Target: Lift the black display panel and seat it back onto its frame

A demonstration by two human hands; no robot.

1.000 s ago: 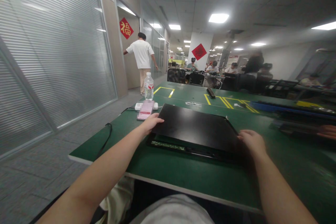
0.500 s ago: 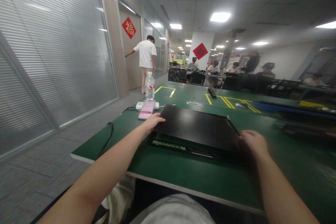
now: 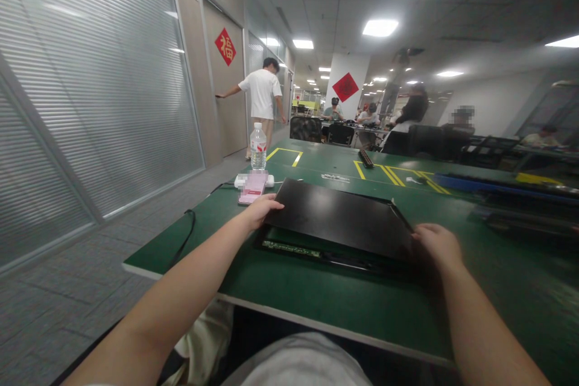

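Observation:
A black flat display panel (image 3: pixel 339 214) is tilted over the green table, its near edge raised. My left hand (image 3: pixel 265 210) grips the panel's left edge, thumb on top. At the right edge my right hand (image 3: pixel 438 244) is closed on it, with its fingertips partly hidden. Under the panel's near side a green circuit board strip (image 3: pixel 289 248) shows, set in a dark frame (image 3: pixel 348 263). How far panel and frame touch I cannot tell.
A phone (image 3: pixel 253 187), a white power strip (image 3: pixel 270 181) and a water bottle (image 3: pixel 258 148) stand beyond my left hand. A black cable (image 3: pixel 186 235) lies on the green table (image 3: pixel 289 301). Yellow tape marks it farther back. A person (image 3: pixel 265 96) stands by the door.
My hands and the panel stay nearly where they were. The person at the door has moved to the right, with one arm stretched to the handle.

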